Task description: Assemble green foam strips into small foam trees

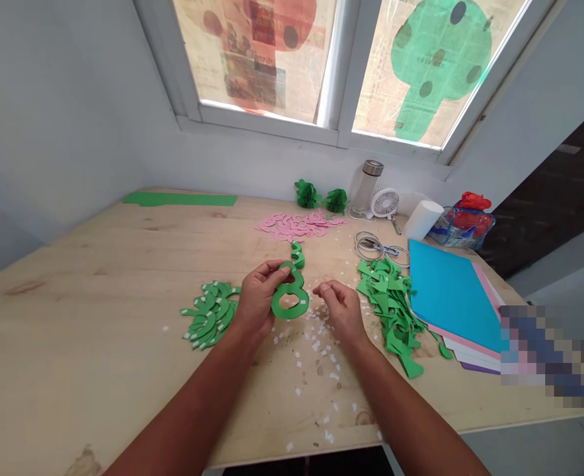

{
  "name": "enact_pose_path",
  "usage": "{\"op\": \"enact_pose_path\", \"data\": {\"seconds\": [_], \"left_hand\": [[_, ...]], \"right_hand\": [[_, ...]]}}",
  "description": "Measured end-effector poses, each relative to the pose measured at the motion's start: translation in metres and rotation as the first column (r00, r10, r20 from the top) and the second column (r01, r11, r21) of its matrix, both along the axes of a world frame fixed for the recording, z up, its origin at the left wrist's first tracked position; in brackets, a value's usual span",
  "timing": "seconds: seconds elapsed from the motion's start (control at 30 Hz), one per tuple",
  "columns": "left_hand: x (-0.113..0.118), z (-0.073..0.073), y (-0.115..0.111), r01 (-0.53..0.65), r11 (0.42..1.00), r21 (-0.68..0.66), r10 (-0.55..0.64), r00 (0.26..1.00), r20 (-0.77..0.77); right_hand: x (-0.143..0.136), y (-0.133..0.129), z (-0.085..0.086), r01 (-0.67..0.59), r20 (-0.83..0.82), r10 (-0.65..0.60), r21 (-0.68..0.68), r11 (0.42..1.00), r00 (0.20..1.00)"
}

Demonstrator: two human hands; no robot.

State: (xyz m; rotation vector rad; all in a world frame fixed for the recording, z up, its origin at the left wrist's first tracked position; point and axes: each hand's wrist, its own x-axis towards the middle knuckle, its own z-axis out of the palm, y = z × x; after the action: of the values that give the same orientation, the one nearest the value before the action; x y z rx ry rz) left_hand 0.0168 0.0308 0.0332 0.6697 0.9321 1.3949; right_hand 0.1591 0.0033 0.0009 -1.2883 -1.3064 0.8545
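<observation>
The left hand (259,294) pinches a flat green paper eight (299,309); the right hand's (340,309) fingertips bunch beside it, grip unclear.

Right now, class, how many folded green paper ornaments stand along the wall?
2: the left ornament, behind the pink cutouts, and the right ornament, beside the clear bottle.

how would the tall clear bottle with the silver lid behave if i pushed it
The bottle may tip if pushed high, being tall and narrow. Its smooth-looking wall might feel slippery, and its round body would probably roll once down.
</observation>
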Motion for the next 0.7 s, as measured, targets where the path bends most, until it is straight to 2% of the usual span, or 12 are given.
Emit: {"op": "enact_pose_path", "data": {"seconds": [0.13,0.23,0.37,0.47,0.57,0.7], "left_hand": [[0.003,-0.002,-0.001,-0.001,1.000,0.020,0.000,1.000,0.011],[0.004,-0.004,-0.002,0.011,1.000,0.024,-0.011,1.000,0.015],[0.006,-0.006,-0.005,0.122,0.992,0.035,-0.123,0.992,0.032],[0.007,-0.008,-0.007,0.231,0.973,-0.015,-0.231,0.973,0.003],[0.007,-0.010,-0.009,0.279,0.955,-0.096,-0.280,0.960,0.000],[0.006,-0.010,-0.010,0.308,0.942,-0.133,-0.303,0.951,0.060]], "right_hand": [[-0.006,-0.002,-0.002,-0.142,-0.059,0.141,-0.023,0.990,0.988],[-0.008,-0.001,-0.006,-0.196,-0.118,0.190,-0.041,0.980,0.975],[-0.005,0.003,-0.012,-0.130,-0.189,0.122,-0.033,0.991,0.974],[-0.001,0.006,-0.012,-0.071,-0.214,0.065,-0.017,0.997,0.975],[0.001,0.005,-0.011,-0.045,-0.154,0.047,0.015,0.999,0.987],[0.001,0.001,-0.009,0.016,0.001,-0.016,0.080,0.997,1.000]]}}
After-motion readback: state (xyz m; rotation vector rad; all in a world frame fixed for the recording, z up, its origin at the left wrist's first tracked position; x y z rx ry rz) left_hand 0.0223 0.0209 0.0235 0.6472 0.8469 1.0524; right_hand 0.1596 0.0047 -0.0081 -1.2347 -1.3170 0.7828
